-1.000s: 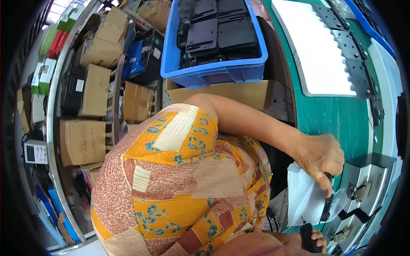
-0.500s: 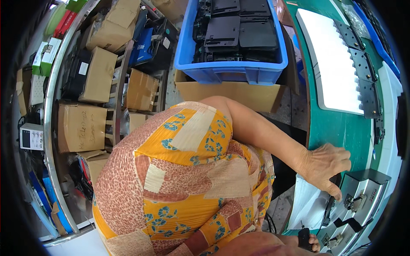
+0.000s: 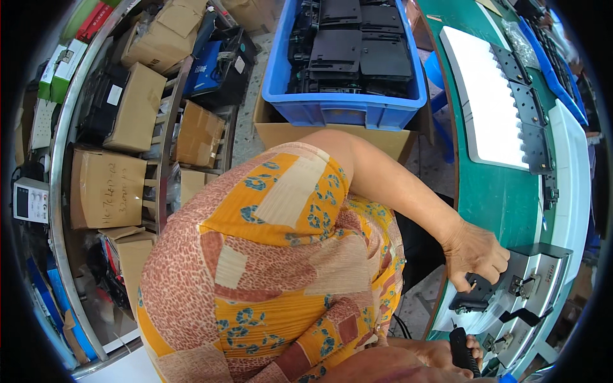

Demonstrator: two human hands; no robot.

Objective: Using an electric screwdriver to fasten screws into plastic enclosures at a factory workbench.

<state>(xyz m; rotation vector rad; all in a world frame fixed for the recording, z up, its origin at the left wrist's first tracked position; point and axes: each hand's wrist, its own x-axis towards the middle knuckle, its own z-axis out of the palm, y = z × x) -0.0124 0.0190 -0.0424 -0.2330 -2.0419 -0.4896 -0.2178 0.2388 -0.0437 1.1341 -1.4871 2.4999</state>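
Your left hand (image 3: 474, 250) is clamped on a black part (image 3: 476, 295) at the near edge of the green bench (image 3: 495, 195), grey fixture (image 3: 533, 284) just beside it. Your right hand (image 3: 440, 354), below the left, is closed around a black handle (image 3: 463, 350). Blue crate (image 3: 345, 108) sits well beyond.

Blue crate (image 3: 345, 108): smooth moulded plastic, slight sheen. Black parts (image 3: 357, 45) inside: matt plastic. Shelf boxes (image 3: 105, 188): rough brown cardboard. Bench mat (image 3: 498, 198): green, smooth, matt. Fixture (image 3: 543, 281): brushed grey metal. Patterned sleeve (image 3: 281, 217): soft printed cloth. White tray (image 3: 491, 108): glossy.
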